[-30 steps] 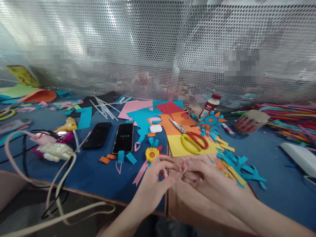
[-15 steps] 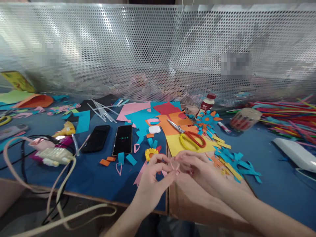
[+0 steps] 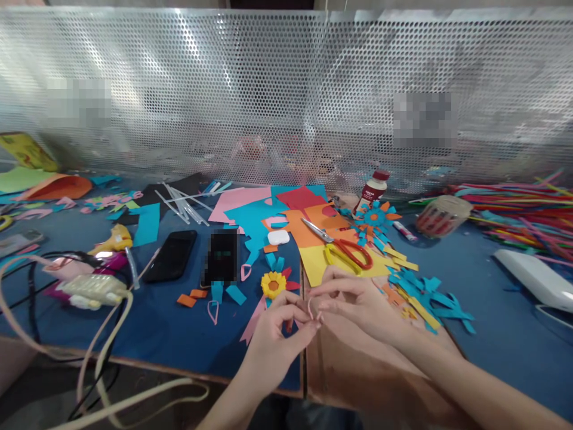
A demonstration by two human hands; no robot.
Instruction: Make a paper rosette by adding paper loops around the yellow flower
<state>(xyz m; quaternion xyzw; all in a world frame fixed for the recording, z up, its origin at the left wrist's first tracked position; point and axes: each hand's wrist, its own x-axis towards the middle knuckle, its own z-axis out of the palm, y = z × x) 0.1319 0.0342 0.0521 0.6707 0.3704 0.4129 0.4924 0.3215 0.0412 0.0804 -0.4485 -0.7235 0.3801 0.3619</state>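
Observation:
A thin pink paper strip [image 3: 310, 308], bent into a curve, is pinched at its lower end by my left hand [image 3: 276, 334]. My right hand [image 3: 358, 301] closes on the same strip from the other side, thumb and fingers bunched against it; its exact grip is partly hidden. Just beyond my left fingers lies a yellow paper flower [image 3: 273, 285] with an orange-brown centre and a pink ribbon tail below. Two pink loops, one pink teardrop loop [image 3: 213, 312] among them, rest to the left. Scissors [image 3: 338, 245] with yellow and red-orange handles lie past my right hand on coloured paper.
Two phones, one black phone [image 3: 172, 257], lie left of centre. Cables with a power strip [image 3: 92, 286] sprawl at far left. A blue-orange paper flower [image 3: 376, 218], a bottle [image 3: 372, 190], a jar [image 3: 443, 216] and pipe cleaners [image 3: 514, 209] stand or lie right. A perforated metal panel [image 3: 277, 89] backs the table.
The pink strip showed as a crossed loop between my fingers and now looks like a narrow curve. My right fingertips have shifted slightly. The yellow flower is more exposed.

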